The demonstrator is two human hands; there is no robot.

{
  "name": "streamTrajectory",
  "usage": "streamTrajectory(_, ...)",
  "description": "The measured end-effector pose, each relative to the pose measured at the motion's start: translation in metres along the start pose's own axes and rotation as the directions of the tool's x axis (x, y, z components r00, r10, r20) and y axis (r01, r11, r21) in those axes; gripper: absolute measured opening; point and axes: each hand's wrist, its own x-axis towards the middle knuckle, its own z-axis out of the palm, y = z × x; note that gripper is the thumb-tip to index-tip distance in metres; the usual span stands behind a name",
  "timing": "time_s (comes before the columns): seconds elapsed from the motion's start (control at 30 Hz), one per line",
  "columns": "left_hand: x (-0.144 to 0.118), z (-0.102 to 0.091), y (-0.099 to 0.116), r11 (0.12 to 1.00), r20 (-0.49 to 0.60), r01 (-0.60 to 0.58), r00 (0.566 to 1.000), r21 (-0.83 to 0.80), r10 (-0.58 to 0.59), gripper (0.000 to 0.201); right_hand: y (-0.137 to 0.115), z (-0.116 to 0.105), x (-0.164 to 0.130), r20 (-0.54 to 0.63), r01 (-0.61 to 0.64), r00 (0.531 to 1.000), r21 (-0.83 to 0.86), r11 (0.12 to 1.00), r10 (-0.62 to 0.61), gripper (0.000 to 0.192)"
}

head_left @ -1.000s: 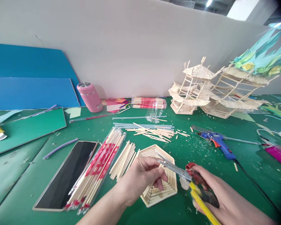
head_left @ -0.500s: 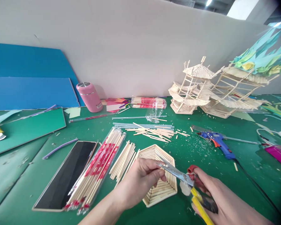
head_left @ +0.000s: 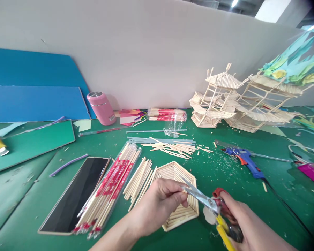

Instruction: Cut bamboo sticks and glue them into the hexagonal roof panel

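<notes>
My right hand (head_left: 242, 218) is wrapped round the handles of a pair of scissors (head_left: 202, 198), with red and yellow-black grips and metal blades slightly apart. The blades point left, their tips right by the fingers of my left hand (head_left: 159, 204). Thumb and forefinger of that hand pinch a small wooden stick (head_left: 184, 194), mostly hidden by the fingers. Beneath both lies a many-sided panel (head_left: 184, 213) of thin sticks set in nested rings, partly covered by my left hand. Loose wooden sticks (head_left: 138, 179) lie just left of it.
Bagged sticks (head_left: 112, 184) and a phone (head_left: 74, 195) lie at left. Cut sticks (head_left: 172, 148) are scattered behind the panel. A blue glue gun (head_left: 242, 158) with a cord lies right. Stick-built pavilions (head_left: 214, 101) and a pink flask (head_left: 102, 108) stand by the wall.
The scissor blades have parted a little and shifted slightly right along with my right hand. My left hand keeps its pinch near the blade tips. The view has moved slightly.
</notes>
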Motion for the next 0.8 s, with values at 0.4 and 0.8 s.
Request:
streamTrajectory(0.4,-0.0003,0.0077,-0.0043,0.925,-0.048,-0.19,0.975,0.329,0.218,0.027,0.0008,0.0061,-0.0011,0.09,-0.08,0.993,0.032,0.996,0.076,0.048)
streamTrajectory(0.8,0.0,0.0046,-0.0041,0.903,-0.062,-0.22,0.964,0.369,0.26,0.026,0.0024,0.0064,-0.0005,0.033,-0.04,0.999,-0.083,0.996,0.043,0.015)
